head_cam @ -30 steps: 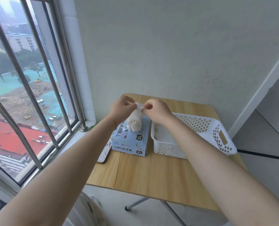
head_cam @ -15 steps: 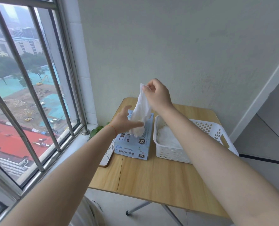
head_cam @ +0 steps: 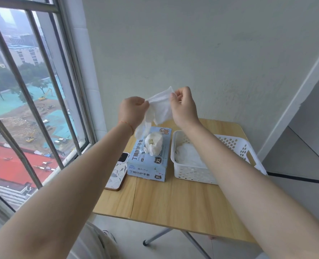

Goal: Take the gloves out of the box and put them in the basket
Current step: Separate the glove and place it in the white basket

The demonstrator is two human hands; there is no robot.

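A thin, translucent white glove (head_cam: 159, 106) hangs crumpled at frame centre, high above the table, its cuff stretched between the left hand (head_cam: 131, 111) and the right hand (head_cam: 184, 107), both pinching its edge. Beneath, more white gloves bulge from the pale blue cardboard box (head_cam: 149, 161). To its right stands a white perforated plastic basket (head_cam: 227, 146) holding gloves. Both rest on a light wooden folding table (head_cam: 173, 206) beside a barred window (head_cam: 24, 90).
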